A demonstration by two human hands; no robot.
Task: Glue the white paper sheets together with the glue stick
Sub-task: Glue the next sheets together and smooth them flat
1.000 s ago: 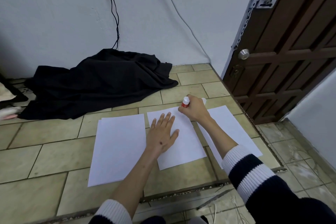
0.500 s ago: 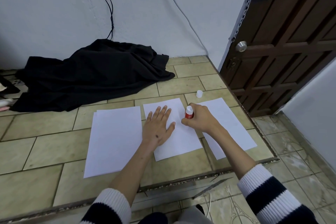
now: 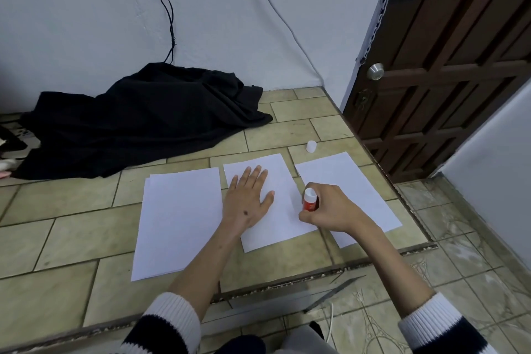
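Note:
Three white paper sheets lie side by side on the tiled platform. My left hand (image 3: pixel 247 200) rests flat, fingers straight, on the middle sheet (image 3: pixel 277 228). My right hand (image 3: pixel 330 208) grips a red and white glue stick (image 3: pixel 310 200), held tip-down against the right edge of the middle sheet near its lower half. The left sheet (image 3: pixel 179 223) is the largest and seems to be a small stack. The right sheet (image 3: pixel 352 181) is partly covered by my right hand and forearm. The glue stick's white cap (image 3: pixel 311 146) stands on a tile just beyond the sheets.
A black cloth (image 3: pixel 138 121) is heaped at the back left against the wall (image 3: pixel 230 23), with cables hanging above it. A dark wooden door (image 3: pixel 448 66) stands at the right. The platform's front edge (image 3: pixel 287 284) drops to a lower tiled floor, where a metal strip (image 3: pixel 333 296) lies.
My right hand has drawn the glue stick down the middle sheet's right edge, from its top corner toward me. The left hand stays flat on the sheet. The cap is now uncovered.

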